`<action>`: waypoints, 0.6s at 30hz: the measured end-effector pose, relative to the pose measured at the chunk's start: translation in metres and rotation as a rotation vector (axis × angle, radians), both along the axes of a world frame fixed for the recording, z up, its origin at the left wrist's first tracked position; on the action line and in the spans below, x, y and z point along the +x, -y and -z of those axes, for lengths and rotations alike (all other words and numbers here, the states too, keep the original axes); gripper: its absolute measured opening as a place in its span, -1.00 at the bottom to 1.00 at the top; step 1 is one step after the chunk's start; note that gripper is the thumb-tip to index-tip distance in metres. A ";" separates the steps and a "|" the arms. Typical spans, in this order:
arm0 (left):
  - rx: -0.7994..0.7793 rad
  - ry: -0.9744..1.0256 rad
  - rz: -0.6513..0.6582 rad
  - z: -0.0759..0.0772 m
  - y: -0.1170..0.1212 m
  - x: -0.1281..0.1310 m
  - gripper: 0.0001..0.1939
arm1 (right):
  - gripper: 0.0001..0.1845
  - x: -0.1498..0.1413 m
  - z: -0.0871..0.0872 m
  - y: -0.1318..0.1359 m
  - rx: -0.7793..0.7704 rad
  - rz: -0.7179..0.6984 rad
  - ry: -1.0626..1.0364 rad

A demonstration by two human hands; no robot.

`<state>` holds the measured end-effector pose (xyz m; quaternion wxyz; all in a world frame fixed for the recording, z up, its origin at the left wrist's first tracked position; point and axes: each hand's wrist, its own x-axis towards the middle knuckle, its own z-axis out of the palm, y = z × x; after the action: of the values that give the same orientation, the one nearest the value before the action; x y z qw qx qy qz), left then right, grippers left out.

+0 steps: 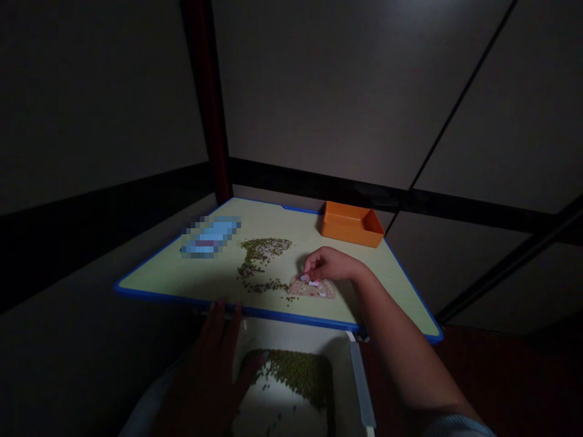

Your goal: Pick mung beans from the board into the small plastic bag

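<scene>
My right hand (330, 265) is closed over the table, its fingertips pinching a pink, half-round protractor (323, 291) with small printed patches. The protractor's straight edge faces me, and its left end is beside scattered small green beans (266, 249). In deep shadow, my left hand (218, 343) rests at the near left side of a white bin (296, 331), its fingers stretched toward the table edge and its thumb over the bin's inside. More green beans (300, 370) lie in the bin, heaped along its far and right sides.
The pale table top (182, 279) has a raised blue rim. An orange open box (348, 224) stands at its far right corner. A blurred-out light blue object (212, 237) lies on the left. Dark-trimmed wall panels (319, 91) rise behind.
</scene>
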<state>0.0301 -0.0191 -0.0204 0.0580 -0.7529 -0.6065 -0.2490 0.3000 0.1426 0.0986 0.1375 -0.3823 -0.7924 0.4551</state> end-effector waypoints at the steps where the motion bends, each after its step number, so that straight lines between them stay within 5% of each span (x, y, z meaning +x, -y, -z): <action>1: 0.010 -0.003 0.001 0.000 0.000 0.000 -0.10 | -0.89 0.000 -0.001 0.000 -0.001 0.002 -0.005; 18: 0.052 -0.046 0.013 -0.001 0.000 0.001 -0.12 | -0.84 -0.006 0.000 0.005 -0.048 -0.050 -0.022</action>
<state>0.0309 -0.0194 -0.0199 0.0900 -0.7607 -0.5933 -0.2475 0.2943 0.1374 0.0989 0.1255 -0.3603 -0.7890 0.4815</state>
